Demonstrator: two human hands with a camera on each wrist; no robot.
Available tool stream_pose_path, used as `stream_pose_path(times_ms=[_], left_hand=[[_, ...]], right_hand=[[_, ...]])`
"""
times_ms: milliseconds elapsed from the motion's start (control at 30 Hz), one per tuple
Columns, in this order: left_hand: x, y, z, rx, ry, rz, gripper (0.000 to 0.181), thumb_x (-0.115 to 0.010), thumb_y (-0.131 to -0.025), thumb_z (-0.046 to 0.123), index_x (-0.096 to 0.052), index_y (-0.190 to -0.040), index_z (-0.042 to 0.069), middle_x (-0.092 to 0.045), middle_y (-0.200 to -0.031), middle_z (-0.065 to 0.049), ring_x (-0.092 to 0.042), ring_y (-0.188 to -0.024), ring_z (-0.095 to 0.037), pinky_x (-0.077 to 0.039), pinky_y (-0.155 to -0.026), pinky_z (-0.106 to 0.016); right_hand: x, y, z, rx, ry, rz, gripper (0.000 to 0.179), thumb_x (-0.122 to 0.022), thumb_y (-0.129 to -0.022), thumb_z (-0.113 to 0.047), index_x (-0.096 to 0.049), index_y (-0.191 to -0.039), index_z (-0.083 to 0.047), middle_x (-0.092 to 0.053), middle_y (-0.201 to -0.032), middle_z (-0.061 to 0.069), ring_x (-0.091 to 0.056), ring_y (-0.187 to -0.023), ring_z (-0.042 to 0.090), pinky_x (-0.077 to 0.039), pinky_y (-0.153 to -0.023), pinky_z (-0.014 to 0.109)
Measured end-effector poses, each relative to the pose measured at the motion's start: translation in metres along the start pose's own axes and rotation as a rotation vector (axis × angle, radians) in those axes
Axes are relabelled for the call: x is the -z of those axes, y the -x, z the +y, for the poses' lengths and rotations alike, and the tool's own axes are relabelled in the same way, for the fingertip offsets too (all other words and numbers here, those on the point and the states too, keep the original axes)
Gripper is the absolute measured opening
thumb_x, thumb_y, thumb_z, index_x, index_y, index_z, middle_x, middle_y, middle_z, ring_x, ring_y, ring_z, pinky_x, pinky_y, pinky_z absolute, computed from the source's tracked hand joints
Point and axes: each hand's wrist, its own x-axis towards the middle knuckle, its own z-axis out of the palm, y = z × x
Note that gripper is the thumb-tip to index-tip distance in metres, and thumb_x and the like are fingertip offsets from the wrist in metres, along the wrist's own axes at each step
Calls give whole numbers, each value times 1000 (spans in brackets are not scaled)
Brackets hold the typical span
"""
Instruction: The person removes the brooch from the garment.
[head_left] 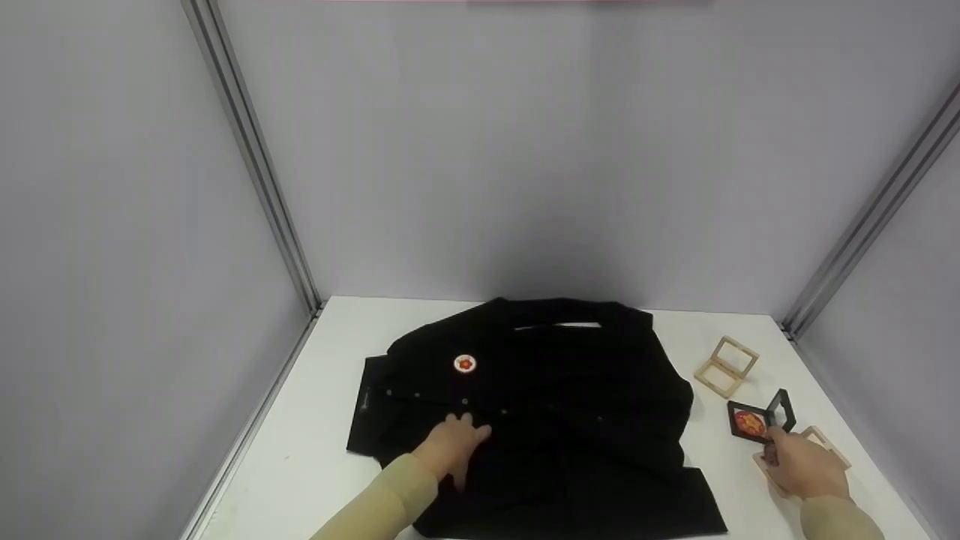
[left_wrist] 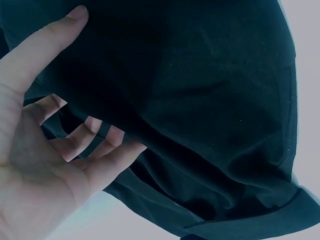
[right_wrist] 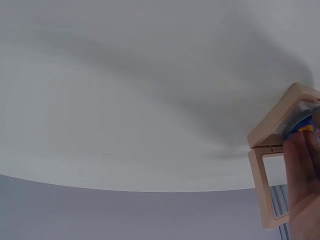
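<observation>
A black button-front garment [head_left: 555, 450] is spread on the white table, with a round white-and-red badge [head_left: 465, 364] on its upper left part. My left hand [head_left: 454, 444] rests on the garment below that badge. In the left wrist view its thumb stands apart, the other fingers bend loosely against the dark cloth [left_wrist: 215, 95], and their tips are partly hidden. On the right, my right hand [head_left: 810, 463] is over an open light wooden case [right_wrist: 272, 122]. Its fingers pinch a round blue-and-orange badge [right_wrist: 304, 125] at the case; the thumb is hidden in the right wrist view.
An open black case [head_left: 739, 431] holding a red-and-yellow round badge [head_left: 748, 422] lies just beyond my right hand. Another open wooden case [head_left: 718, 377] lies farther back. A dark flat piece [head_left: 364, 412] shows at the garment's left. Grey walls [head_left: 525, 150] enclose the table.
</observation>
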Motion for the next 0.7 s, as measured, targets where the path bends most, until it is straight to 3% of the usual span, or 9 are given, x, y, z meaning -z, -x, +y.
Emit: stream_pose_path(times_ms=[167, 300, 533, 700], left_hand=[[3, 0, 1, 17, -12, -18, 99, -103, -63, 20, -56, -150, 26, -58, -146, -18, -60, -132, -43, -62, -101, -47], [3, -1, 2, 20, -37, -25, 99, -103, -64, 21, -55, -150, 26, -58, -146, -17, -61, -131, -42, -62, -100, -46], [1, 0, 3, 23, -34, -30, 97, -104, -63, 21, -56, -148, 26, -58, -147, -17, -60, -133, -42, -62, -101, -45], [3, 1, 4, 21, -31, -30, 98, -104, -63, 21, -56, -148, 26, -58, -146, -17, -61, -132, -41, -63, -100, -44]], right_hand=[[1, 1, 3, 11, 35, 38, 37, -79, -93, -28, -67, -105, 5, -65, -87, 22, -66, -74, 36, -58, -66, 59], [0, 2, 6, 15, 38, 41, 43, -79, -93, -33, -68, -108, 6, -63, -93, 30, -68, -80, 45, -59, -69, 63], [-1, 3, 6, 19, 31, -1, 27, -75, -87, -19, -65, -102, 2, -69, -85, 15, -67, -75, 31, -57, -65, 56], [2, 4, 5, -2, 34, -19, 22, -70, -91, -23, -66, -98, -2, -69, -77, 6, -61, -68, 24, -55, -62, 54]])
